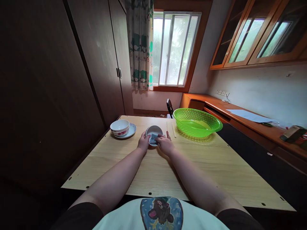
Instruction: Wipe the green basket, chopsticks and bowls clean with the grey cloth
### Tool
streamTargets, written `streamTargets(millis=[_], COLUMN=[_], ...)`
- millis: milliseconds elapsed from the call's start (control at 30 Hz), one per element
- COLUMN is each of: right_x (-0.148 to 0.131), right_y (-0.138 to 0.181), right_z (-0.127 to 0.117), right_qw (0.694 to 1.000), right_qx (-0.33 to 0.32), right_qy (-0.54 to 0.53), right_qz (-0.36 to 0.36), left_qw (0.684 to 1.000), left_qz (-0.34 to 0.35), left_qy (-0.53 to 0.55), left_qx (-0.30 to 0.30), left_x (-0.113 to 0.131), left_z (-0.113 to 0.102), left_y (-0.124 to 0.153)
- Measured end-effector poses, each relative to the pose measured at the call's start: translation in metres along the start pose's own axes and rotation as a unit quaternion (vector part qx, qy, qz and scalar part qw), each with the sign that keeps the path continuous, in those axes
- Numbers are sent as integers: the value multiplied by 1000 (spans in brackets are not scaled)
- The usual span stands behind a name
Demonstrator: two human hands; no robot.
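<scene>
A white bowl (153, 128) is tilted toward me above the middle of the table. My left hand (144, 141) is closed on its left rim, thumb over the edge. Inside the bowl my right hand (165, 143) presses a grey-blue cloth (153, 138) against the inner wall, with some fingers stretched out to the right. Left of my hands, two stacked bowls (120, 127), the lower with a pink pattern, rest on a blue-edged plate (132, 131). A pair of pale chopsticks (174, 130) lies just right of the bowl, partly behind my right hand.
A large green plastic basket (198, 123) stands at the table's far right. The wooden table (115, 163) spans the space before me. A dark wardrobe (98, 57) borders it on the left. Beyond the right edge is an orange-brown desk (216, 103), and a chair (169, 107) stands behind.
</scene>
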State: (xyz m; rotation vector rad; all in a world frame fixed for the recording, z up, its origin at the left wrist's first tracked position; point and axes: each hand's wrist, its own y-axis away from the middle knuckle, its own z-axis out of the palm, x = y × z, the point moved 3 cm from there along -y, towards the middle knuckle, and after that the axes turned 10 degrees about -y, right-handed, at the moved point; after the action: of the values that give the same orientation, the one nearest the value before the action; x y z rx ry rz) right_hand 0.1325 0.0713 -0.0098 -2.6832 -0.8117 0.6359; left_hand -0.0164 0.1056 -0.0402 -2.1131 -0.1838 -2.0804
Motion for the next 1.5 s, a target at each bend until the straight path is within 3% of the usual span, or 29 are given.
streamTargets(millis=[333,600,833,1100,1300,1500], right_x=[9,18,20,18,13,14], right_y=[-6,-16,-15,-13,-3,-5], right_z=[7,11,11,8,9,-2], right_qw=[999,999,999,999,993,998], right_qx=[-34,-25,-31,3,-34,47], right_qy=[-18,-23,-15,-16,-68,29], right_qz=[-30,-40,-39,-48,-95,-41], left_qw=[999,998,998,998,998,999], left_qz=[20,25,26,25,27,4], left_qy=[-47,-58,-56,-50,-59,-52], left_qx=[-6,-2,-5,-6,6,6], left_x=[-7,-10,-11,-9,-9,-6], left_z=[-2,-1,1,1,-3,9], left_y=[-8,-22,-23,-21,-15,0])
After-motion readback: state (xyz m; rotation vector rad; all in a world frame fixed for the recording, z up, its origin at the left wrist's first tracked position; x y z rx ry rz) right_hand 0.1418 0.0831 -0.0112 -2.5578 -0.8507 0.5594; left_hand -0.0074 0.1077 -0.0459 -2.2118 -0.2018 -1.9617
